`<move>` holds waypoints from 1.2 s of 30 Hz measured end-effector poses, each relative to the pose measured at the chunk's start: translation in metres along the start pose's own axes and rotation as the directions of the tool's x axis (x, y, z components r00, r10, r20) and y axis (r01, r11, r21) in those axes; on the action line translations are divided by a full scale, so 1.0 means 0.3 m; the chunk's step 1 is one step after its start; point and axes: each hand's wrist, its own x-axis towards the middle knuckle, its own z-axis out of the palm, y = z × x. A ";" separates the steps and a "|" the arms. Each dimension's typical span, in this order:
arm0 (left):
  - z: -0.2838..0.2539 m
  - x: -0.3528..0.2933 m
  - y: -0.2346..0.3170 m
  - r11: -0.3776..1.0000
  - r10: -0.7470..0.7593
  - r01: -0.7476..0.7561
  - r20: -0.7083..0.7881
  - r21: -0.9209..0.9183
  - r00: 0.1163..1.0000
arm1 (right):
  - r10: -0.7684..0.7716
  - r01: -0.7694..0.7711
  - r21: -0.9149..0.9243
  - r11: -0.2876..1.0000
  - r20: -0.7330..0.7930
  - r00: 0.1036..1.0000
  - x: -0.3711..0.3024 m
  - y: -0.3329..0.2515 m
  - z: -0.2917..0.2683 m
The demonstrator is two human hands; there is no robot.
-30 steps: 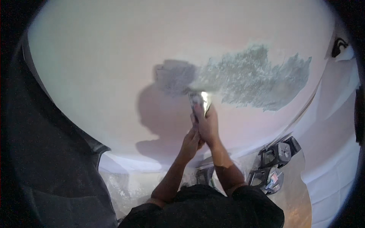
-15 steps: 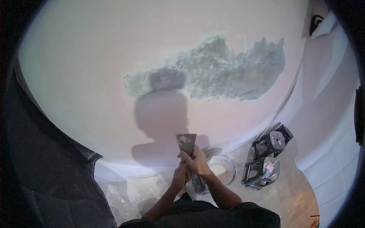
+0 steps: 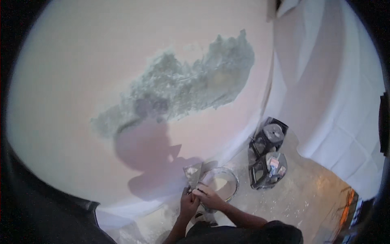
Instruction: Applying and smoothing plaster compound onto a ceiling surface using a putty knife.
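In front of my body my two hands meet around a putty knife. Its wide metal blade (image 3: 193,172), smeared with pale compound, points up and away from me, before the lower wall. My left hand (image 3: 188,204) is closed around the handle, which is mostly hidden. Against it, my right hand (image 3: 208,197) is closed too, its fingers at the base of the blade. Just right of the blade stands a round bucket (image 3: 237,181) with whitish compound inside. Ahead, the pale pinkish wall (image 3: 73,81) bears a long, rough grey-green patch (image 3: 191,83), partly under my shadow.
Two dark step stools (image 3: 268,136) stand right of the bucket, the nearer one (image 3: 260,177) with small items on top. White sheeting (image 3: 325,93) hangs along the right. Dark cloth (image 3: 44,203) covers the lower left. The concrete floor (image 3: 292,195) is spotted with white.
My view has swung right, so wall patch, stools and bucket sit further left. The putty knife has tilted and come lower, its blade turned, both hands still together on it.
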 end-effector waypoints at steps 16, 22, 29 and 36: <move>0.482 0.484 0.251 0.801 0.025 0.214 0.388 -0.560 0.921 | 0.101 -0.077 0.072 0.994 -0.856 0.507 -0.221 -0.105 -0.976; 0.891 0.467 0.300 0.909 0.109 0.113 0.490 -0.401 0.865 | 0.162 -0.111 0.119 0.987 -0.777 0.608 -0.252 0.120 -1.288; 1.079 0.524 0.463 0.836 -0.139 0.428 0.622 -0.344 0.770 | 0.121 0.138 0.403 0.905 -0.554 0.824 -0.216 0.218 -1.512; 1.056 0.613 0.444 0.903 -0.191 0.299 0.335 -0.308 0.923 | 0.234 0.194 0.792 0.579 -0.389 0.891 -0.140 0.216 -1.534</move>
